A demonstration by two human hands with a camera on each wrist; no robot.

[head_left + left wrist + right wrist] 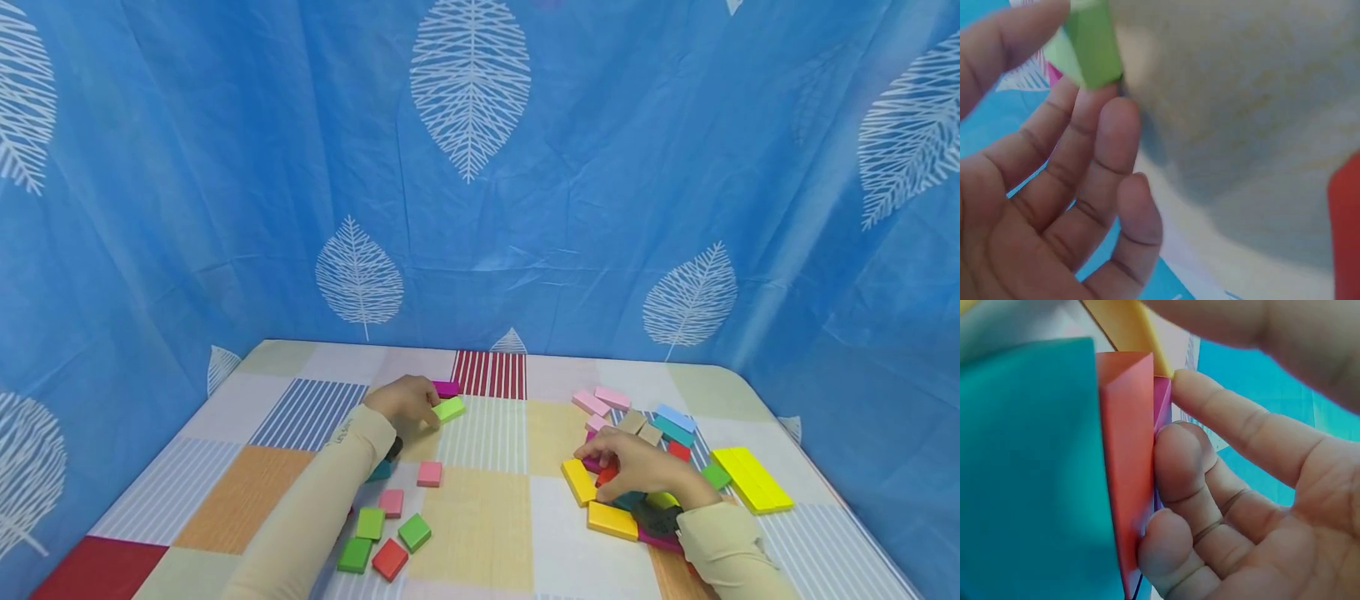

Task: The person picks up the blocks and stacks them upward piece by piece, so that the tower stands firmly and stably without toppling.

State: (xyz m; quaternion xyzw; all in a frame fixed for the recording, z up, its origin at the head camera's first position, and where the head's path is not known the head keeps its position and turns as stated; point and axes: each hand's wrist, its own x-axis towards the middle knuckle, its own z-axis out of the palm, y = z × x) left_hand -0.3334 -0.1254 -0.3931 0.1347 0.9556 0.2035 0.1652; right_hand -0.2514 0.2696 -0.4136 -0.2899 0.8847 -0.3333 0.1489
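My left hand (405, 398) pinches a light green block (450, 409) between thumb and fingertips at the far middle of the table. Just behind that block lies a magenta block (446, 388). In the left wrist view the light green block (1094, 47) shows between the thumb and fingers. Over a pile of coloured blocks at the right, my right hand (637, 461) has its fingers loosely bent and its thumb apart. Its fingertips rest beside a red block (1129, 469) and a magenta block (1162, 406). A teal block (1029, 475) stands close to the camera.
Several small blocks, among them a green block (415, 532) and a red block (390, 559), lie near the left forearm. Two long yellow blocks (752, 480) lie right of the pile, and pink blocks (591, 403) behind it. A blue curtain (480, 250) surrounds the table.
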